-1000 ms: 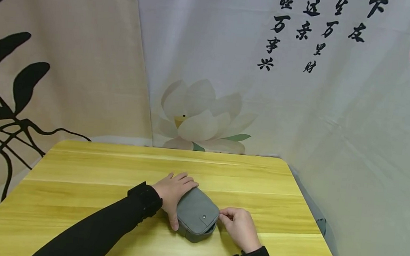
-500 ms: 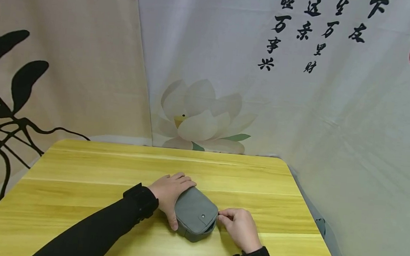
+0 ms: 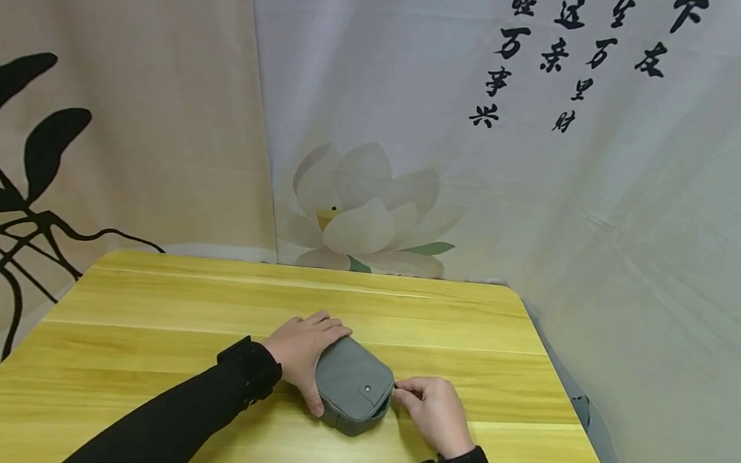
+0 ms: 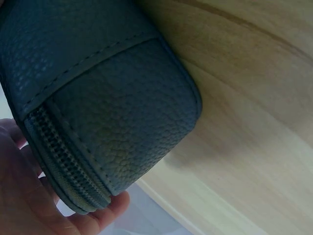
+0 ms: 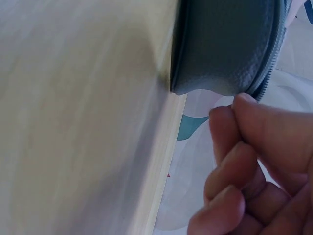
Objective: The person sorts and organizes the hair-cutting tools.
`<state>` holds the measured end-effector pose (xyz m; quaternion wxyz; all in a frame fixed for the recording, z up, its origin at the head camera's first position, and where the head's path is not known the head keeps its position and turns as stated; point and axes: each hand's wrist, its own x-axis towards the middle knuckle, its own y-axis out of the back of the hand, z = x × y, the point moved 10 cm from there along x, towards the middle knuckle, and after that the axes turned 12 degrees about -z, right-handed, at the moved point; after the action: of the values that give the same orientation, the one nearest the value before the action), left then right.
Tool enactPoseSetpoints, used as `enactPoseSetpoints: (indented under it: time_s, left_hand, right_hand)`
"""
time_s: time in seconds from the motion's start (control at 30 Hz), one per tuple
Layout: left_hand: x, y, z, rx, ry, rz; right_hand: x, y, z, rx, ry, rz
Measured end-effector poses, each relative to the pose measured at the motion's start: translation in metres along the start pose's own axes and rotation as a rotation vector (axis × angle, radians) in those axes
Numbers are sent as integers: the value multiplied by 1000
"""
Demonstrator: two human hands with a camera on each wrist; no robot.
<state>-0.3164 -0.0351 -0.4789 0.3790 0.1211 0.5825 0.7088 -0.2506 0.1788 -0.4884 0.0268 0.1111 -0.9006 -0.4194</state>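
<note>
A small grey leather zip pouch point(image 3: 352, 378) with a round snap on its top lies on the table, its zipper gaping at the near right corner. My left hand point(image 3: 302, 358) holds the pouch from its left side, thumb at the near edge and fingers over the far end. In the left wrist view, its fingertips point(image 4: 115, 208) curl round beside the zipper point(image 4: 66, 159). At the pouch's right corner, my right hand point(image 3: 432, 410) pinches the zipper pull between thumb and index finger. The right wrist view hides most of the pull behind those fingertips point(image 5: 244, 98).
The pouch lies toward the near side of a yellow wood-grain table point(image 3: 193, 297). Behind it hangs a pale cloth backdrop point(image 3: 384, 78) printed with a lotus and black characters. Black bands point(image 3: 253, 368) sit on both wrists.
My left hand and the pouch have shifted slightly to the left. The right hand keeps its pinch at the pouch's corner and has hardly moved.
</note>
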Motion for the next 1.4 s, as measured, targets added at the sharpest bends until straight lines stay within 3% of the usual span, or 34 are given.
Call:
enactPoseSetpoints:
  time_s: [0.73,1.13,1.4]
  left_hand:
    - [-9,0,0,42,31,100]
    - [-12,0,1,88,78,117]
    - [-14,1,3,137,101,155]
  right_hand:
    - [-2,3,-5,-47,51,39]
    - [-5,8,-15,-124,121,90]
    - [-6,5,-21,-139,191,58]
